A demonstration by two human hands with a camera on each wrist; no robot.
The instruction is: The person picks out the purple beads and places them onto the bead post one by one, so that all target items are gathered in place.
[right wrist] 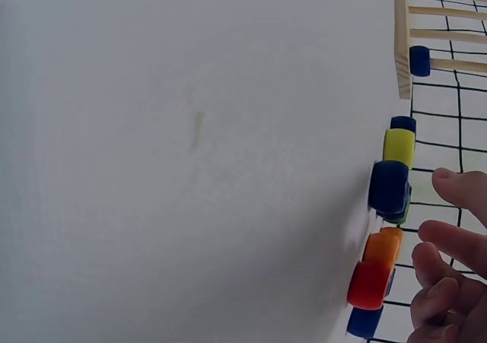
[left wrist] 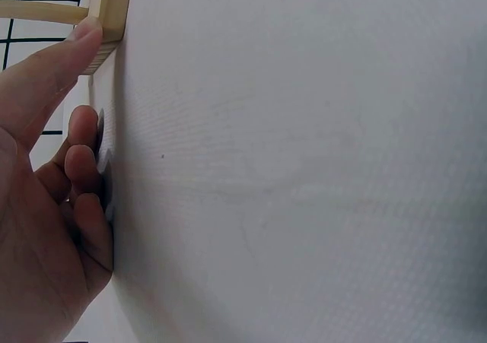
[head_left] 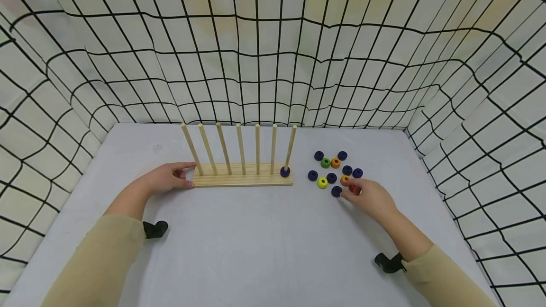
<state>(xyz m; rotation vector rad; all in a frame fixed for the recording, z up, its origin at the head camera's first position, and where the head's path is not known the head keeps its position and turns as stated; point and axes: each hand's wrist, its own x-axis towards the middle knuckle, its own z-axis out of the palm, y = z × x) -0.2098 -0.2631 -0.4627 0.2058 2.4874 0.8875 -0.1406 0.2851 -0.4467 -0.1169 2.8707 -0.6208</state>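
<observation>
A pale wooden peg rack (head_left: 239, 181) with a row of several upright pegs stands on the table. At the foot of its rightmost peg sits a dark blue bead (head_left: 285, 172). My left hand (head_left: 164, 179) grips the rack's left end, thumb at the near corner and index finger at the far one. Over the loose beads to the right, my right hand (head_left: 375, 199) is held with thumb and fingers apart, holding nothing. Closest beneath it are a red bead (right wrist: 369, 284), an orange bead (head_left: 344, 180) and a dark blue bead (head_left: 336, 192).
Further loose beads lie in the same cluster, among them a yellow bead (head_left: 322, 183), a green bead (head_left: 326, 163) and several dark blue ones. The white tabletop (head_left: 256, 245) is bordered at the back and sides by black netting (head_left: 256, 54) before white walls.
</observation>
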